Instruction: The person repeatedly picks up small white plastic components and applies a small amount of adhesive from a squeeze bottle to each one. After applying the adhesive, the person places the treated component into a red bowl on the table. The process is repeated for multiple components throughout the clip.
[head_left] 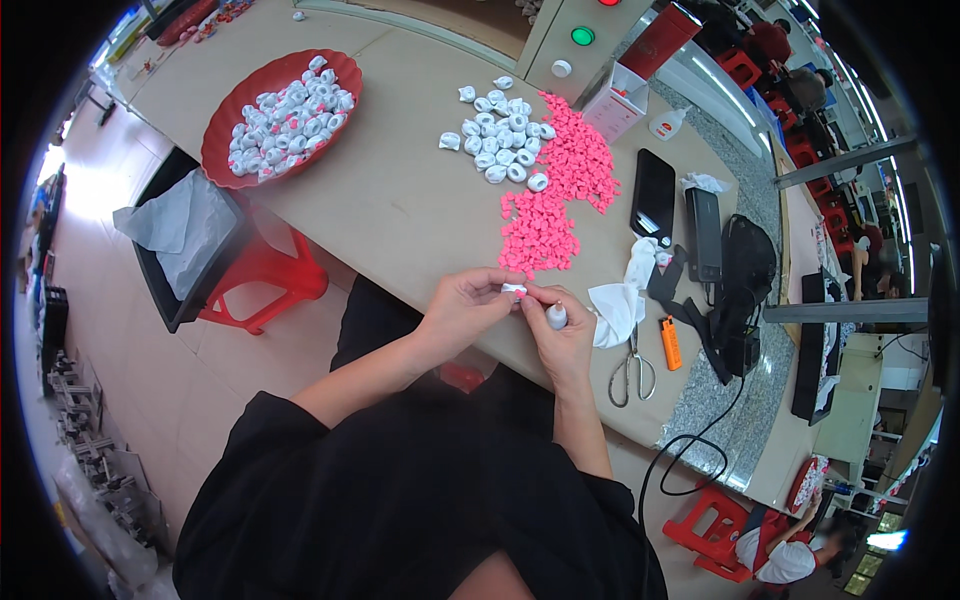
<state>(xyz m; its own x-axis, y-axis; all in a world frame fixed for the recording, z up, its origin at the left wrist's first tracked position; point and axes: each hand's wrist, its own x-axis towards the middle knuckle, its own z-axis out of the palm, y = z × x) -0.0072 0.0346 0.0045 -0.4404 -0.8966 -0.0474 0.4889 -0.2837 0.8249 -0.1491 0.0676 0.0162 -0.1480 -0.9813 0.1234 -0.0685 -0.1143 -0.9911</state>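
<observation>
At the table's near edge my two hands meet. My left hand (467, 308) pinches a small white ring-shaped piece (513, 288) with a bit of pink on it. The fingertips of my right hand (567, 345) touch the same piece, while a small white bottle (556, 317) is tucked in that hand's curled fingers. Just beyond my fingertips lies a heap of small pink pieces (540, 232). Farther off, a cluster of white ring-shaped pieces (500, 135) borders the pink heap. Some of the held piece is hidden by my fingers.
A red scalloped bowl (215, 135) of white pieces stands at the far left, above a black bin (160, 290) and red stool (270, 290). To the right lie scissors (632, 378), an orange lighter (670, 343), white cloth (615, 312), a phone (653, 190) and a black cable (690, 437).
</observation>
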